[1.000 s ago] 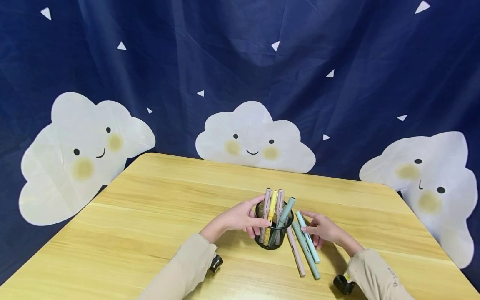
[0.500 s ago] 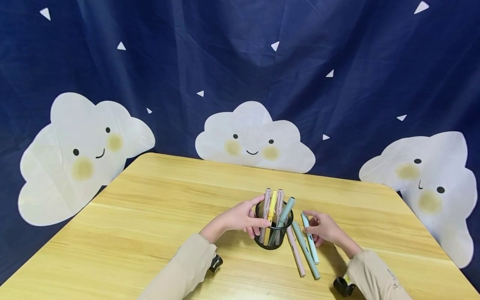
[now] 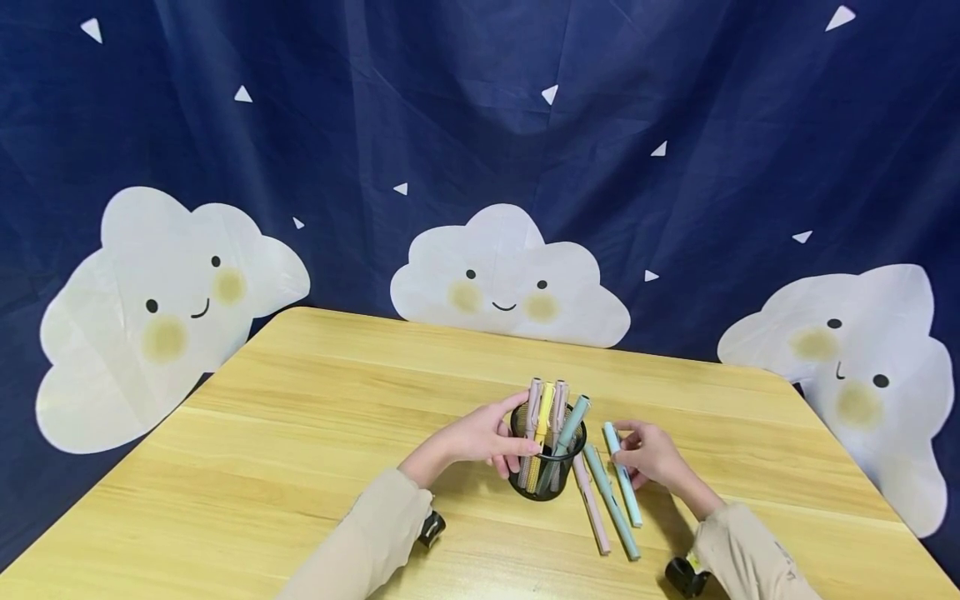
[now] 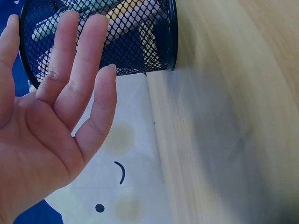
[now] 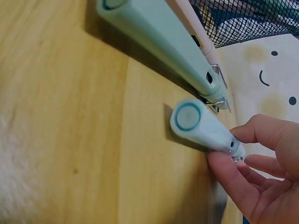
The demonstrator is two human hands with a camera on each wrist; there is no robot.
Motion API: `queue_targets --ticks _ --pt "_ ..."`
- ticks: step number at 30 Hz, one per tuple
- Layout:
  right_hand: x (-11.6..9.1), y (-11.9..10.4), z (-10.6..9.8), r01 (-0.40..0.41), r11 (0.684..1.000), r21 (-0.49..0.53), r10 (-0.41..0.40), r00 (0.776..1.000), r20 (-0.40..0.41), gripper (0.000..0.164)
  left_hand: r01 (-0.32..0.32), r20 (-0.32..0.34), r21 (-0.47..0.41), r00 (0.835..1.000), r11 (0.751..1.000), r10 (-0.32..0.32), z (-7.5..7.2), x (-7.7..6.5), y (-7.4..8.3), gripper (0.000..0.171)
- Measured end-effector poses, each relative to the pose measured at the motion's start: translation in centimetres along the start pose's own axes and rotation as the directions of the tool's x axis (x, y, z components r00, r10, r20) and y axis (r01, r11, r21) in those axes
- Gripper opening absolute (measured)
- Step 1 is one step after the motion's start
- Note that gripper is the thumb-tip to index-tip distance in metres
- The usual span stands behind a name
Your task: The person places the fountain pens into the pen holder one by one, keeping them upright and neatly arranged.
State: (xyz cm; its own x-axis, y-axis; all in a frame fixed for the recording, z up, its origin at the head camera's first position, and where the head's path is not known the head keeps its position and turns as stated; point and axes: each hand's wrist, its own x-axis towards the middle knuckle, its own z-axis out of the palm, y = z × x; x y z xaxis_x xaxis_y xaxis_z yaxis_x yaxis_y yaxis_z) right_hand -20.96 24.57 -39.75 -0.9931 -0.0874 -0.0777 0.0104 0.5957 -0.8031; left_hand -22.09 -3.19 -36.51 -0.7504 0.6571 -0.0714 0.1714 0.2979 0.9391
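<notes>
A black mesh pen holder (image 3: 551,481) stands on the table with two mauve pens, a yellow pen (image 3: 545,417) and a green pen (image 3: 572,425) in it. My left hand (image 3: 480,435) holds it from the left, thumb over the near rim. In the left wrist view, several fingers lie along the mesh (image 4: 154,42). My right hand (image 3: 652,456) pinches a light blue pen (image 3: 628,493) near its clip end, between thumb and fingers. That pen (image 5: 205,128) lies low over the tabletop, right of a green pen (image 3: 611,504) and a pink pen (image 3: 592,508).
The wooden table (image 3: 315,417) reaches back to a dark blue curtain (image 3: 480,108) printed with white clouds. Black wrist devices show under both beige sleeves, one at the left wrist (image 3: 432,528) and one at the right wrist (image 3: 685,577).
My right hand has shifted slightly right with the light blue pen, opening a gap between it and the green pen on the table. The left hand and holder have stayed put.
</notes>
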Motion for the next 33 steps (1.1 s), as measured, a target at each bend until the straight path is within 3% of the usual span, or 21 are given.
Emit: queue_targets --ticks 18,33 --pt "-0.42 -0.16 -0.41 0.034 0.999 0.026 -0.033 0.998 -0.050 0.042 -0.009 -0.001 0.011 1.000 1.000 0.009 -0.05 0.11 0.15 0.082" --pt "-0.66 -0.23 -0.26 0.062 0.996 0.059 -0.058 0.996 -0.065 0.019 -0.002 -0.001 0.001 1.000 1.000 0.002 0.03 0.02 -0.11 0.082"
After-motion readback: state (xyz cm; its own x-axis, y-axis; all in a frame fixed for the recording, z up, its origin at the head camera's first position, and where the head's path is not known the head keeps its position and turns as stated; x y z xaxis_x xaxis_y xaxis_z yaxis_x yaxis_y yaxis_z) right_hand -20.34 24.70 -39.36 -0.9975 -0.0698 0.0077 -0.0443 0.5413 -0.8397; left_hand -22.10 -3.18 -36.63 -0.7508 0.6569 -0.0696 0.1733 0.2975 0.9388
